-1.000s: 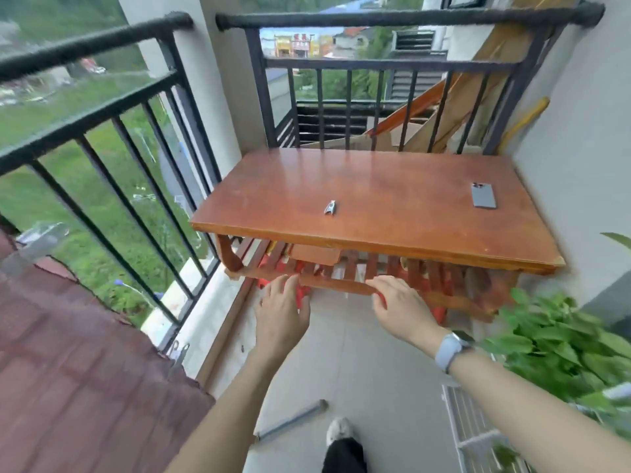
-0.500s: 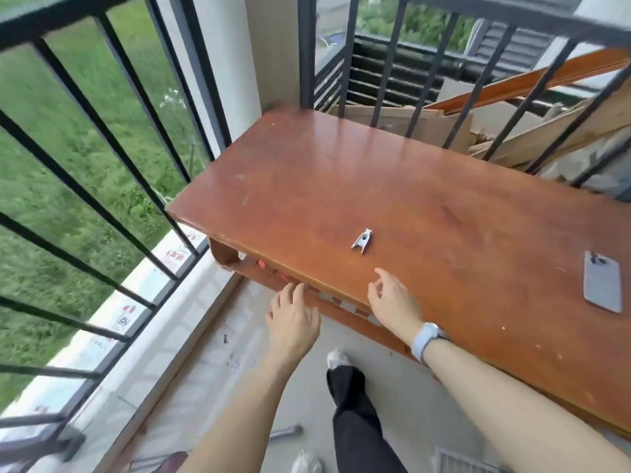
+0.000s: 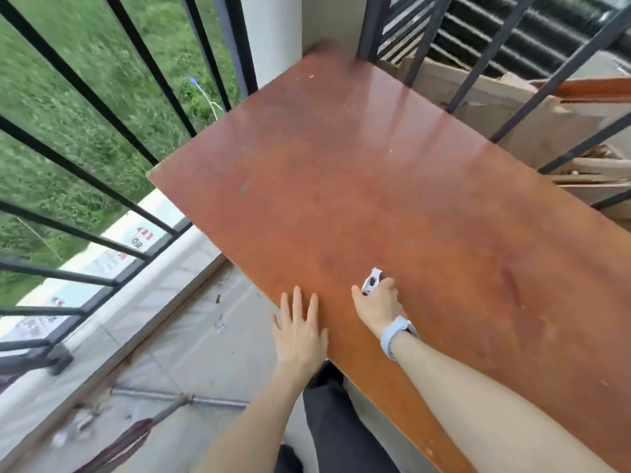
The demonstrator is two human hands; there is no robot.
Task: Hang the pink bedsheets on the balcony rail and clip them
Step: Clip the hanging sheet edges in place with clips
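Observation:
A small white clip point(image 3: 370, 280) lies on the brown wooden table point(image 3: 392, 186) near its front edge. My right hand point(image 3: 377, 303) has its fingers curled round the clip, with the clip's top sticking out above them. My left hand point(image 3: 300, 327) hovers flat with straight fingers over the table's front edge, holding nothing. A dark pink edge of the bedsheet point(image 3: 116, 442) shows at the bottom left. The black balcony rail point(image 3: 85, 90) runs along the left side.
More black railing bars point(image 3: 512, 63) stand behind the table, with cardboard and wood planks beyond them. A metal rod point(image 3: 191, 399) lies on the tiled floor point(image 3: 191, 336). My dark trouser leg point(image 3: 331, 421) is below the table edge.
I have stepped closer and now look down on the table. My right hand went from under the table up onto its top and closed on the clip. My left hand rose to the table edge.

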